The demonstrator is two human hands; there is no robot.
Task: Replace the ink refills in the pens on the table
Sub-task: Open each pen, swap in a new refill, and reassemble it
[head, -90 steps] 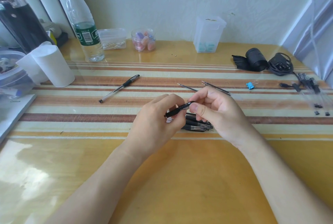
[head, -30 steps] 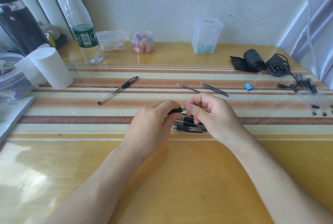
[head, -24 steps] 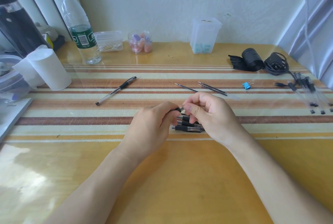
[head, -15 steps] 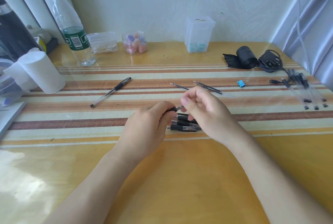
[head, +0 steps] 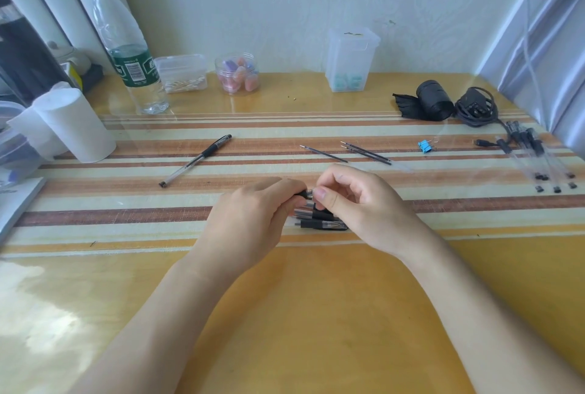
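Lying at ten o'clock from the hands, one assembled pen (head: 196,159) rests on the worktop (head: 316,314), while at centre the left hand (head: 253,219) curls its fingers round the black grip end of a pen (head: 304,194) and the right hand (head: 357,203) pinches its tip end, just above a small pile of black pens (head: 319,224). Such a pen is probably light, stiff and slick, so the rubber grip seems the surest hold, with the tip piece twisted gently. Loose refills (head: 364,153) lie at one o'clock, slender and likely easy to bend.

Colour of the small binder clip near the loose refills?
The binder clip is blue, seen best in the head view.
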